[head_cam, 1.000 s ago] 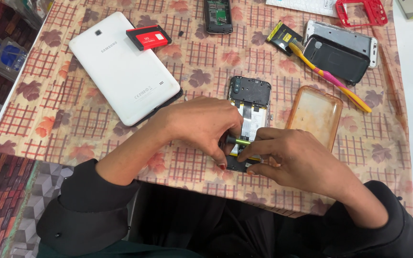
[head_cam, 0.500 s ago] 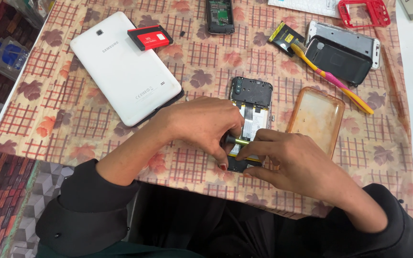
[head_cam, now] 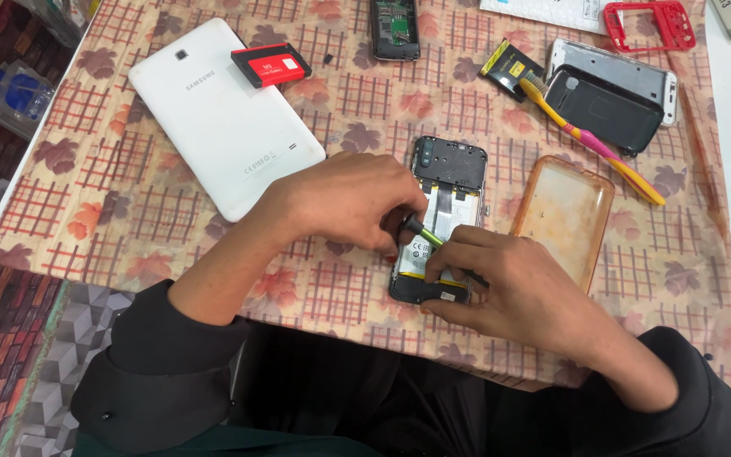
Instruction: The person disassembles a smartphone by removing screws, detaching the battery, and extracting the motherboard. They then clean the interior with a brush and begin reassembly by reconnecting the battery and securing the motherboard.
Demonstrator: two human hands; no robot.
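The opened black smartphone with its back cover off [head_cam: 446,216] lies directly under both hands, its long axis running away from the person, camera end farthest. The left hand [head_cam: 344,203] presses its near-left edge, fingers curled narrow. The right hand [head_cam: 509,288] pinches a slim green-and-black screwdriver [head_cam: 420,230], whose shaft slants up-left across the phone's lower half.

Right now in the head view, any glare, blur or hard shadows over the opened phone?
Head view: light is even and soft, with no hard shadows. The opened phone is sharp, and so are the left hand and right hand. The white tablet is bright but its edges hold. Mild sheen on the amber phone case.
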